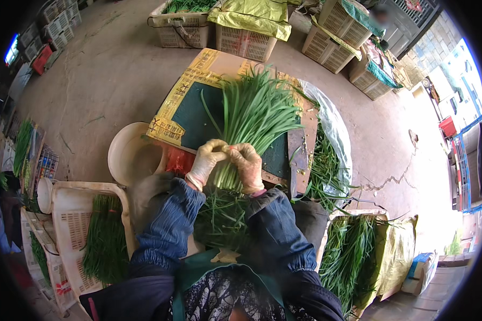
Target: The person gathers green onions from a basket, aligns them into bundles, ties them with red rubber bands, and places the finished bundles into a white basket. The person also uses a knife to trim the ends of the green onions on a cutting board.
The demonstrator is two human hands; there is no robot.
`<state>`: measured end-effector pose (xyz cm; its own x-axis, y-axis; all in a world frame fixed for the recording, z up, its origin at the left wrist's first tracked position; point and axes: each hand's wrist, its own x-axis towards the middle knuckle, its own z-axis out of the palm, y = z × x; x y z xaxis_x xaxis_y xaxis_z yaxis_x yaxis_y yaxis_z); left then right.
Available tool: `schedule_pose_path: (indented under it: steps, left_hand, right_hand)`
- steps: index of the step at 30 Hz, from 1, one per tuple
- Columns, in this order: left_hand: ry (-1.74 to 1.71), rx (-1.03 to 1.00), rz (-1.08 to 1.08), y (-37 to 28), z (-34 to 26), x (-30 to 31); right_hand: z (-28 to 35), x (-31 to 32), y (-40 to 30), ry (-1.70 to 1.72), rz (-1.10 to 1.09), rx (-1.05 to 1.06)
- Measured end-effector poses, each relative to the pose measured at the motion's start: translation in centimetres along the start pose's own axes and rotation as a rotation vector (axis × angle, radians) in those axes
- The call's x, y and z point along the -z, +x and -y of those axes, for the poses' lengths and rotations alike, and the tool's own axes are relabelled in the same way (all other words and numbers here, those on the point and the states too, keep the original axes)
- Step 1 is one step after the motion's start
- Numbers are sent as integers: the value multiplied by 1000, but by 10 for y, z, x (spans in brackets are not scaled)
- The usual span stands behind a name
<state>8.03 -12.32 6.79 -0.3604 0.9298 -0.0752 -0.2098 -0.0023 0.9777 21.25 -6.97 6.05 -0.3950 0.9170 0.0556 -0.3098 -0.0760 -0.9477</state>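
Note:
A bundle of green garlic chives lies across a taped cardboard-edged board with a dark top, its pale stem ends towards me. My left hand and my right hand, both in thin pale gloves, meet over the stems. Their fingertips pinch a small red-orange band or tie; how far it goes around the bundle is hidden. To the right of my right hand, a broad metal blade rests on the board with plant scraps on it. Loose green leaves lie below the stem ends.
A white bucket stands left of the board. Plastic crates with chives flank me, one at left and one at right. A clear plastic bag with leaves hangs at the board's right. More crates stand beyond.

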Motion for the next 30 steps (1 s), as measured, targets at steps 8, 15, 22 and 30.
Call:
schedule_pose_path:
  steps: [8,15,22,30]
  left_hand:
    - [153,-341,-365,6,33,3]
    - [12,-242,-326,5,41,8]
    - [-53,-210,-258,1,38,8]
    - [-17,-228,-233,-1,41,8]
  right_hand:
    - [11,-15,2,-820,-27,210]
    - [7,-14,6,-1047,16,246]
    - [5,-13,9,-1142,14,246]
    - [2,-13,12,-1196,17,244]
